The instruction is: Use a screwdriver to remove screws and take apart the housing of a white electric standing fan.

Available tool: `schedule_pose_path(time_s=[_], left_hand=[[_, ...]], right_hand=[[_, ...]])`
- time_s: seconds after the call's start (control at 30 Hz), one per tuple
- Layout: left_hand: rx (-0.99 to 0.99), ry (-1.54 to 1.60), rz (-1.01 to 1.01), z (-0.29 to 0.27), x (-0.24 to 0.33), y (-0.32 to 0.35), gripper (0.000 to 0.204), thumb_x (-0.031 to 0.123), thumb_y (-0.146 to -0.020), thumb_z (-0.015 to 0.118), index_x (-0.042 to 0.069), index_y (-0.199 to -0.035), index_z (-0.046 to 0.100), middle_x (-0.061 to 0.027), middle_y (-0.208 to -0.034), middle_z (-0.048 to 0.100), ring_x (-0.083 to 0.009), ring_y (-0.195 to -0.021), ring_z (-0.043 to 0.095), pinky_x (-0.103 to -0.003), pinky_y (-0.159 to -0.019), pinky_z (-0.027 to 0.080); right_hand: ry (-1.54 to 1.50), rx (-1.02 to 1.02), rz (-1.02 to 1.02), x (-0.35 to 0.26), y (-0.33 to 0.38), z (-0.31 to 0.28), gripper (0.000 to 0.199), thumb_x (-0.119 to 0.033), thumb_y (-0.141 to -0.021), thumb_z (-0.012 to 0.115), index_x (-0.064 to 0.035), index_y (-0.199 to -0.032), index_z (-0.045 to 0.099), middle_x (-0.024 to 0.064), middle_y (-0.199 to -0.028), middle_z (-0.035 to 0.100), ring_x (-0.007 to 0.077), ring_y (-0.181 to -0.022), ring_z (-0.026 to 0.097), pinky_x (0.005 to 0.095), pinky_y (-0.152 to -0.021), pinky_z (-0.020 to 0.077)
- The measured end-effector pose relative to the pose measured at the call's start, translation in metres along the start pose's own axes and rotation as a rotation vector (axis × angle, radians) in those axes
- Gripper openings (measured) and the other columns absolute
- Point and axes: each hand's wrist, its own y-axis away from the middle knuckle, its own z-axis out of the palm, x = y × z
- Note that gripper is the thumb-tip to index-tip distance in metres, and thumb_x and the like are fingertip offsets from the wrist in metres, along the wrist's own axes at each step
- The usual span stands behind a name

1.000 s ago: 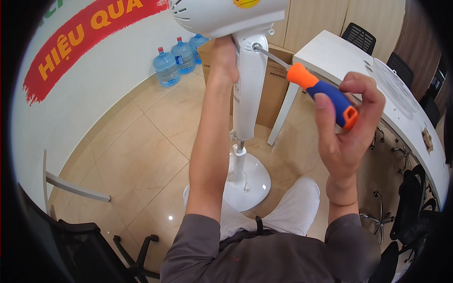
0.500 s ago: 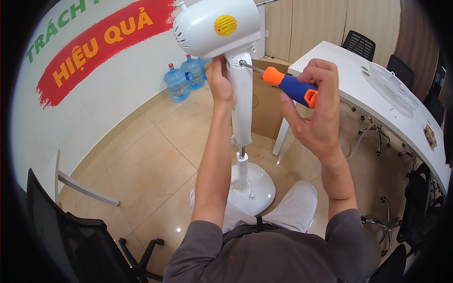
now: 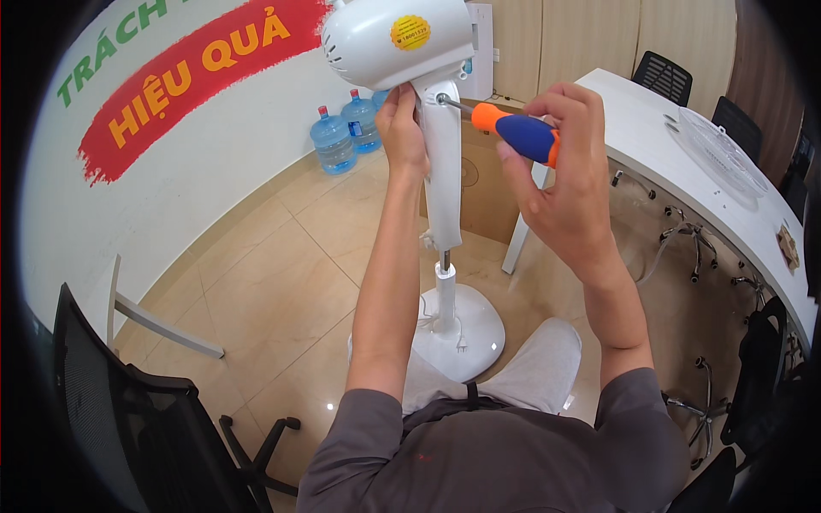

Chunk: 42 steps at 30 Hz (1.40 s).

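A white stand fan without its grille or blades stands in front of me, its motor housing [image 3: 368, 56] tipped above the upright body [image 3: 443, 184]. My left hand [image 3: 404, 132] grips the neck just under the housing, some fingertips hidden behind it. My right hand [image 3: 571, 167] pinches the blue and orange handle of a screwdriver [image 3: 523, 137]. The screwdriver's shaft slants left, and its tip meets a round screw recess [image 3: 441, 98] at the top of the body. Below, a metal pole runs down to the white base [image 3: 479, 325], where the power plug [image 3: 462, 344] lies.
On the right, a long white table [image 3: 624, 115] bears a clear fan grille [image 3: 723, 154]. A cardboard box [image 3: 487, 184] stands behind the fan. Water bottles [image 3: 333, 145] line the wall. A black chair [image 3: 145, 419] is at lower left, and more chairs surround the table.
The screwdriver handle has turned, and my right fingers have shifted round its end. My left hand keeps its hold on the neck. The whole view has tilted slightly.
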Motion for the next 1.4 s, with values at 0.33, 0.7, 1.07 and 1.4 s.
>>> schedule_pose_path(time_s=[0.33,0.7,1.07,1.4], left_hand=[[-0.033,-0.060,-0.003,-0.004,0.000,-0.001,0.032,0.024,-0.100,0.049,-0.003,-0.113,0.058,-0.0037,-0.098,0.063,-0.0080,-0.084,0.058,-0.024,-0.073,0.046],[-0.028,0.013,0.013,-0.005,0.002,-0.001,0.030,0.022,-0.100,0.049,-0.004,-0.112,0.058,-0.0044,-0.098,0.063,-0.0089,-0.084,0.059,-0.023,-0.072,0.048],[-0.017,0.055,-0.008,-0.005,-0.003,-0.006,0.028,0.020,-0.097,0.052,-0.004,-0.108,0.059,-0.0068,-0.099,0.065,-0.0109,-0.086,0.061,-0.025,-0.075,0.048],[-0.025,0.089,-0.019,-0.005,-0.005,-0.008,0.027,0.020,-0.097,0.051,-0.004,-0.106,0.059,-0.0080,-0.099,0.066,-0.0123,-0.086,0.063,-0.026,-0.074,0.050]], right_hand=[[0.060,0.045,-0.072,-0.001,0.001,0.003,0.039,-0.001,-0.078,0.070,-0.0004,-0.109,0.047,0.0152,-0.096,0.048,0.0301,-0.080,0.053,0.0361,-0.064,0.0469],[0.017,-0.019,0.176,-0.012,0.002,0.003,0.044,0.004,-0.074,0.067,-0.0017,-0.112,0.045,0.0152,-0.102,0.047,0.0295,-0.088,0.052,0.0362,-0.070,0.0476],[0.033,-0.012,0.163,-0.006,0.005,0.002,0.043,0.003,-0.077,0.067,-0.0002,-0.113,0.043,0.0150,-0.102,0.047,0.0289,-0.089,0.051,0.0349,-0.067,0.0481],[-0.050,-0.006,0.160,0.005,0.012,0.006,0.047,0.005,-0.076,0.068,-0.0009,-0.114,0.041,0.0177,-0.111,0.040,0.0250,-0.091,0.051,0.0311,-0.065,0.0497]])
